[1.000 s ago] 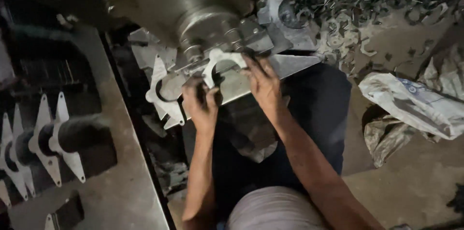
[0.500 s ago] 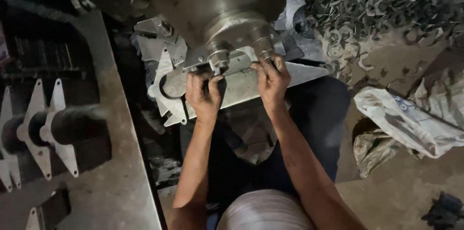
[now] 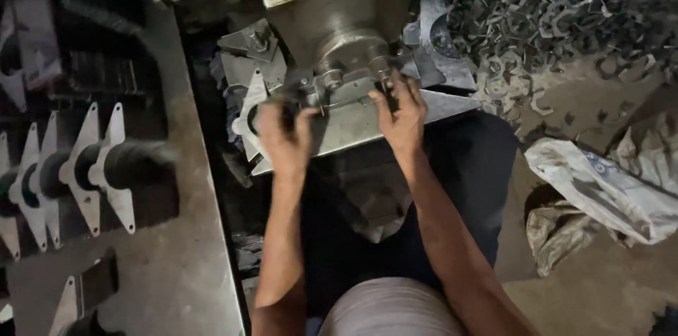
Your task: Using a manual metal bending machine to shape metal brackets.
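Step in hand, by my judgement: seating a flat metal blank (image 3: 248, 118) under the press head (image 3: 351, 50). My left hand (image 3: 284, 140) grips the blank's edge, left of the head. My right hand (image 3: 400, 116) is closed on the die plate (image 3: 367, 118) directly below it. Next move calls for square alignment and fingers clear.

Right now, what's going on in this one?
A person sits at a metal press machine, both hands up at its lower die area. The left hand and right hand rest on a flat metal plate under the round ram. Whether either hand grips anything is unclear. Stamped flat metal pieces hang on a rod to the left, and a scrap heap lies upper right.
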